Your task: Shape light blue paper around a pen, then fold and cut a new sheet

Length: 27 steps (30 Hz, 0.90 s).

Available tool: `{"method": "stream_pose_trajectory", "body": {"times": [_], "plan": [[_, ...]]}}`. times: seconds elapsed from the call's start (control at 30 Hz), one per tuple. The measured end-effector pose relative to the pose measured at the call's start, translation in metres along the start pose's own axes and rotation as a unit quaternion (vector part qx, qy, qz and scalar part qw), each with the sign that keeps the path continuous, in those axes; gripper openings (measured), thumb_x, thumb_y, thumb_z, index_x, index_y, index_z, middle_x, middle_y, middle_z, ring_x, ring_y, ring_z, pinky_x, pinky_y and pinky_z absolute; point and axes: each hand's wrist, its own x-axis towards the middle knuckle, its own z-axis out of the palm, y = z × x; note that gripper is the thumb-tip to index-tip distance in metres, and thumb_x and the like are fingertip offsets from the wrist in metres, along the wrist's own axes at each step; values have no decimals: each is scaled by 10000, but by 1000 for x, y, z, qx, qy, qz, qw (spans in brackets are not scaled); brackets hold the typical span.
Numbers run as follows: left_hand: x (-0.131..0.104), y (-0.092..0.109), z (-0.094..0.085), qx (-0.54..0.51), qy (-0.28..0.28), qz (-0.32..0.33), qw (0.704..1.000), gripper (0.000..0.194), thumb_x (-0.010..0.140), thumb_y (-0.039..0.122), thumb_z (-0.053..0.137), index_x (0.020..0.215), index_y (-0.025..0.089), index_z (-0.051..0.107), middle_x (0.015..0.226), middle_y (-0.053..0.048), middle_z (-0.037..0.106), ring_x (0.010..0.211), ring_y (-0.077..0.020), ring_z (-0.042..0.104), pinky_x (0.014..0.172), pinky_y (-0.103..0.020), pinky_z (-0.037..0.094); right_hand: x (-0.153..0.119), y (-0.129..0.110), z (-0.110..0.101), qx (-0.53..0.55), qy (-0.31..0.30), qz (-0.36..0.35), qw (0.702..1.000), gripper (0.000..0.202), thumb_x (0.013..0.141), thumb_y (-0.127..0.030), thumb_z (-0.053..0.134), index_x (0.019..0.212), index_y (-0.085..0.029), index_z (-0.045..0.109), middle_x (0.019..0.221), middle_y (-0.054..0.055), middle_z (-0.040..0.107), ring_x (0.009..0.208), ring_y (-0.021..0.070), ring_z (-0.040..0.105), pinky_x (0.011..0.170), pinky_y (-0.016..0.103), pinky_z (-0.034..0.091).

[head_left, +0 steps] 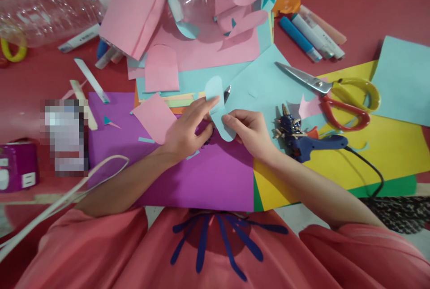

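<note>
Blue paper cutout (218, 109), one long rounded piece, sits pinched between both my hands above the purple sheet (201, 177). Left hand (186, 130) grip clamped on its left edge w/ fingers on top; right hand (250, 132) grip clamped on its lower right. One pair of scissors (336, 94), one blue glue gun (312, 143), three markers (311, 33) lie to the right on the surface.

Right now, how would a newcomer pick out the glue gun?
Start at the big yellow sheet on the right. On its left edge, below the scissors, lies the glue gun. It alone is dark blue with a black cord.
</note>
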Motion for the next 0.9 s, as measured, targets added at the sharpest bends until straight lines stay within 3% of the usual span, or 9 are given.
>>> {"method": "stream_pose_trajectory", "body": {"times": [0.23,0.5,0.9], "plan": [[1,2,-1,0,-4,12,1000,665,922,86,527,1535,281,361,1331,-70,656,1191,-192,663,998,-322,571,0,-3,0,1,-4,6,1000,413,876,-457,677,587,-196,539,448,-77,398,444,63,335,462,253,287],[0,2,-1,15,-15,18,1000,645,946,102,512,1543,279,342,1368,-74,645,1267,-213,636,1049,-354,561,1,-1,0,0,-1,18,1000,394,870,-424,667,578,-191,541,456,-77,380,450,63,344,461,253,280],[0,2,-2,29,-19,35,999,677,959,111,482,1577,294,273,1330,-72,650,1200,-194,662,1003,-320,571,2,0,0,-2,-4,10,1000,409,884,-404,648,562,-202,496,475,-78,358,464,61,331,471,255,268]]}}
